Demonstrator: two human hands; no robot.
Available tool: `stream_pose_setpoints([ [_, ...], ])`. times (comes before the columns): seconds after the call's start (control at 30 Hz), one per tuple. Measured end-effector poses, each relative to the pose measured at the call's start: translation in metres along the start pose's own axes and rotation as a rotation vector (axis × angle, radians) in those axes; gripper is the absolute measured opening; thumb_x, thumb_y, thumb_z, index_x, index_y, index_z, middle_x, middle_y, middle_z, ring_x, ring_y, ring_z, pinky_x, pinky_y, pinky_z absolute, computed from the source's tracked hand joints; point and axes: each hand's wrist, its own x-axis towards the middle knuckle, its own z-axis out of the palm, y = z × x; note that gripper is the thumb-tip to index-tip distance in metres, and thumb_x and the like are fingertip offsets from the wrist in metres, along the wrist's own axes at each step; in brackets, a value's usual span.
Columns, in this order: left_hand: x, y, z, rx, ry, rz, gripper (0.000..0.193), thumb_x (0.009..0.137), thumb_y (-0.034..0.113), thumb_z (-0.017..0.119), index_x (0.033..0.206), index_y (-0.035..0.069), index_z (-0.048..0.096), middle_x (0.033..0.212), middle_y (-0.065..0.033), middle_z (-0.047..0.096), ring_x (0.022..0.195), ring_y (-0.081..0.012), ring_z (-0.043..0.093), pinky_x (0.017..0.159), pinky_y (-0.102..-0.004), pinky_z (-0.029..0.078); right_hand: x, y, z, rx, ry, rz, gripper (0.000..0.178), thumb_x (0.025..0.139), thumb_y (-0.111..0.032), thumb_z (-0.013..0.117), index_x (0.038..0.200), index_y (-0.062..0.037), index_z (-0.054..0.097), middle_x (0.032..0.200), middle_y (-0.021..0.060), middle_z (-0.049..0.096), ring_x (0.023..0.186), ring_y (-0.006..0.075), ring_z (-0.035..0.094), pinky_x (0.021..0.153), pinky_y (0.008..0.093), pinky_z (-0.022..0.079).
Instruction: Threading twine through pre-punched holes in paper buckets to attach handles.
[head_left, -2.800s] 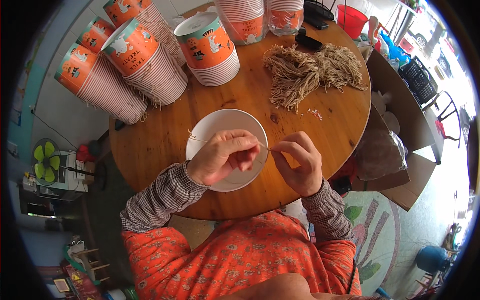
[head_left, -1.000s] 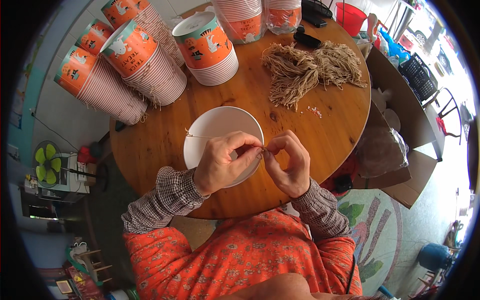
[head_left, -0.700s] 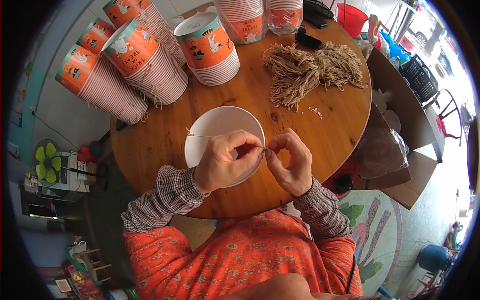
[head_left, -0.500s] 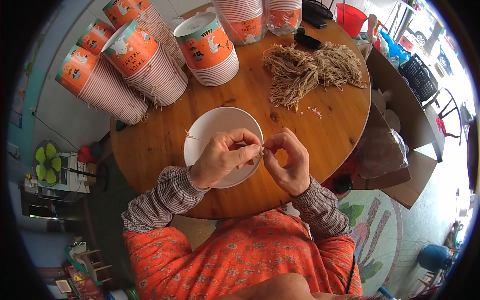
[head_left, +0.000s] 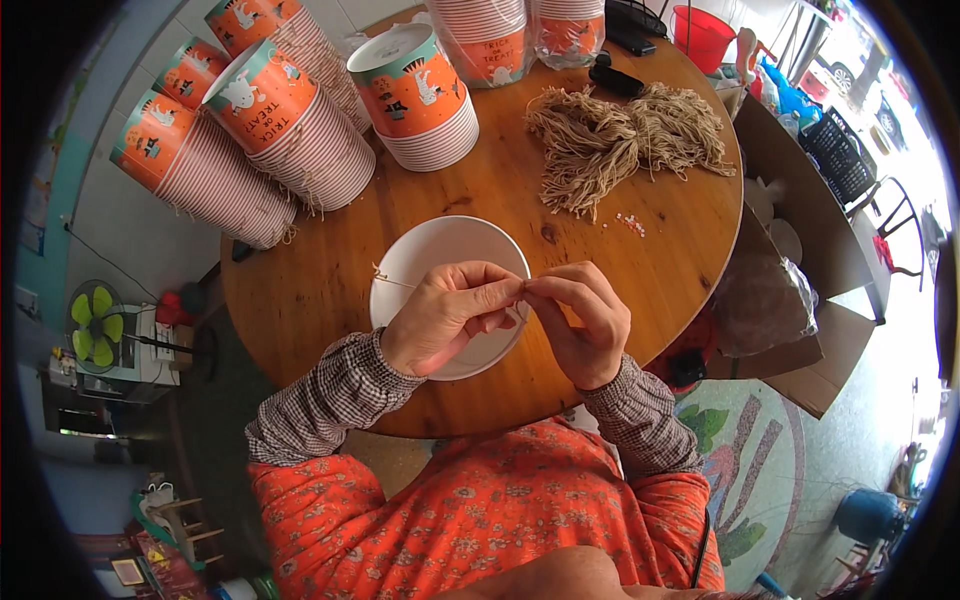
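Observation:
A white paper bucket (head_left: 400,248) stands in front of me with its mouth toward me. Over its opening, my left hand (head_left: 445,312) pinches a thin tan string (head_left: 396,283), whose knotted end sticks out past the bucket's left inner wall. At the bucket's right rim, my right hand (head_left: 585,318) has thumb and forefinger pressed together against the left fingertips, closed on the same string. The bit between the fingertips is mostly hidden. Farther right lies a bundle of tan strings (head_left: 630,140), with several small pinkish-white beads (head_left: 630,225) on the table near it.
Nested stacks of orange and teal paper buckets (head_left: 415,100) line the table's back left. Plastic-wrapped stacks (head_left: 480,45) and a black object (head_left: 615,80) stand behind. An open cardboard box (head_left: 800,300) sits right of the round wooden table (head_left: 320,330), with a red bucket (head_left: 703,38) beyond.
My right fingers have straightened and drawn closer together at the left fingertips. The string stays between both hands, and the bucket has shifted very slightly.

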Motion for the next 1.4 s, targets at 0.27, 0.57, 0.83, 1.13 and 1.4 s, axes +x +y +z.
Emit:
stream_pose_setpoints([
  [0.27, -0.007, 0.002, 0.009, 0.399, -0.007, 0.190, 0.013, 0.094, 0.007, 0.059, 0.103, -0.002, 0.060, 0.087, -0.0044, 0.063, 0.073, -0.0088, 0.057, 0.071, -0.0238, 0.050, 0.002, 0.003, -0.005, 0.011, 0.047, 0.116, 0.015, 0.078, 0.004, 0.070, 0.091, -0.0010, 0.064, 0.085, 0.0094, 0.063, 0.073, 0.0210, 0.062, 0.062, 0.0297, 0.050],
  [0.57, -0.011, -0.002, 0.019, 0.711, -0.017, 0.289, 0.011, 0.094, 0.006, 0.058, 0.101, -0.003, 0.060, 0.082, -0.0017, 0.061, 0.071, -0.0071, 0.057, 0.068, -0.0226, 0.049, 0.004, 0.007, -0.006, 0.019, 0.065, 0.095, 0.014, 0.081, 0.005, 0.067, 0.092, 0.0006, 0.060, 0.085, 0.0105, 0.060, 0.071, 0.0194, 0.060, 0.063, 0.0284, 0.049],
  [0.83, -0.014, -0.001, 0.022, 0.688, 0.046, 0.250, 0.015, 0.095, 0.010, 0.059, 0.102, -0.003, 0.062, 0.080, 0.0027, 0.060, 0.067, -0.0032, 0.054, 0.063, -0.0192, 0.046, 0.007, -0.001, -0.009, -0.002, 0.061, 0.041, 0.015, 0.079, 0.005, 0.067, 0.092, -0.0002, 0.060, 0.085, 0.0111, 0.061, 0.072, 0.0230, 0.061, 0.062, 0.0306, 0.050],
  [1.13, -0.009, 0.011, 0.025, 0.160, 0.061, 0.066, 0.022, 0.095, 0.019, 0.061, 0.110, 0.001, 0.062, 0.072, 0.0068, 0.054, 0.052, 0.0006, 0.039, 0.050, -0.0154, 0.035, 0.015, -0.005, -0.010, -0.064, 0.041, -0.077, 0.019, 0.076, 0.004, 0.068, 0.093, -0.0015, 0.061, 0.086, 0.0115, 0.060, 0.073, 0.0264, 0.061, 0.060, 0.0335, 0.051],
  [1.4, -0.010, 0.003, 0.016, 0.344, 0.044, 0.082, 0.019, 0.095, 0.020, 0.062, 0.102, 0.002, 0.063, 0.071, 0.0062, 0.055, 0.052, 0.0018, 0.039, 0.048, -0.0144, 0.033, 0.012, -0.005, -0.005, -0.075, 0.033, -0.060, 0.018, 0.078, 0.004, 0.067, 0.093, -0.0015, 0.060, 0.086, 0.0121, 0.059, 0.071, 0.0268, 0.060, 0.058, 0.0338, 0.049],
])
